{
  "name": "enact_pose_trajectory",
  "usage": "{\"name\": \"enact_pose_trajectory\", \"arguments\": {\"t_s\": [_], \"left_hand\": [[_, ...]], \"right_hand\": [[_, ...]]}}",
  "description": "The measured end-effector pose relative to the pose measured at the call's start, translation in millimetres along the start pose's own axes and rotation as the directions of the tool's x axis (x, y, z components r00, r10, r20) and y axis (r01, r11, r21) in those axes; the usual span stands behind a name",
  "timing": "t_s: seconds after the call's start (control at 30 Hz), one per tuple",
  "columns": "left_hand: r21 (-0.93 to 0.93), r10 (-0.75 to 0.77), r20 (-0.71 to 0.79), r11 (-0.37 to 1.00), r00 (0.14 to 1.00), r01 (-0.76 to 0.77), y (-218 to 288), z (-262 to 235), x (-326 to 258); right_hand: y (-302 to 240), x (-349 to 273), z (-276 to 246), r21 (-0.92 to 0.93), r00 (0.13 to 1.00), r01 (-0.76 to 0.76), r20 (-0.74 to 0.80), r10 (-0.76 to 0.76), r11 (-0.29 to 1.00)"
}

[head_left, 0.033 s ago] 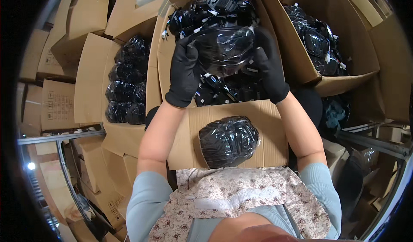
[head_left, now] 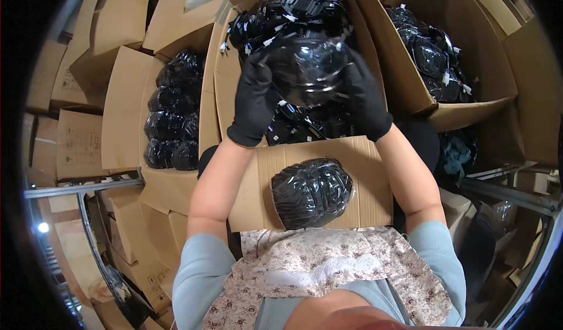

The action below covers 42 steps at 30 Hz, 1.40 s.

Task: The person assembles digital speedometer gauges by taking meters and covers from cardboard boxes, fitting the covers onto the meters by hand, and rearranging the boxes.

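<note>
Currently both gloved hands holding bagged black part (head_left: 308, 72) above middle box (head_left: 234, 89). Left hand (head_left: 255, 98) gripping left edge, right hand (head_left: 363, 98) gripping right edge; each grip clenched on part. Likely light, rigid shell under slick, crinkly plastic film; slippery, so 2-sided hold at rim looking safest. Middle box holding loose black parts with white tags. Left box (head_left: 120, 113) stacking wrapped bundles (head_left: 173, 119). Right box (head_left: 457, 110) holding more tagged parts. 1 wrapped bundle (head_left: 311, 192) lying on near flap (head_left: 369, 177).
</note>
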<state>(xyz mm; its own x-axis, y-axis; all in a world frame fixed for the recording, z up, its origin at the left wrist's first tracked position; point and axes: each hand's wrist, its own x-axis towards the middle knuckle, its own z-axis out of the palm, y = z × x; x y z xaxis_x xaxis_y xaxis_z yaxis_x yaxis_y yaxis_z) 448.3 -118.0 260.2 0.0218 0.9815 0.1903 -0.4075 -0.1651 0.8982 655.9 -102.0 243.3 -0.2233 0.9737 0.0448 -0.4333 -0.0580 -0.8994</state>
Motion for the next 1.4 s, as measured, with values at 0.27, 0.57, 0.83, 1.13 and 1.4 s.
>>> {"name": "enact_pose_trajectory", "arguments": {"t_s": [0.27,0.57,0.83,1.13,1.4], "left_hand": [[0.811,0.364,0.267,0.415,0.893,-0.412,11,8,13],[0.817,0.038,0.286,0.514,0.958,-0.264,22,-5,3],[0.804,0.077,0.213,0.553,0.974,-0.22,1,0,-6],[0.706,0.164,0.141,0.674,0.976,-0.215,20,6,-19],[0.617,0.158,0.103,0.764,0.982,-0.188,11,7,-17]], "right_hand": [[21,-3,2,-0.377,0.942,0.336,0.128,-0.311,0.863],[26,-3,12,-0.493,0.739,0.664,0.321,-0.592,0.562],[29,1,10,-0.633,0.74,0.624,0.289,-0.607,0.459],[15,-2,18,-0.465,0.652,0.68,0.03,-0.757,0.567],[15,-15,20,-0.176,0.938,0.344,0.013,-0.347,0.923]]}}
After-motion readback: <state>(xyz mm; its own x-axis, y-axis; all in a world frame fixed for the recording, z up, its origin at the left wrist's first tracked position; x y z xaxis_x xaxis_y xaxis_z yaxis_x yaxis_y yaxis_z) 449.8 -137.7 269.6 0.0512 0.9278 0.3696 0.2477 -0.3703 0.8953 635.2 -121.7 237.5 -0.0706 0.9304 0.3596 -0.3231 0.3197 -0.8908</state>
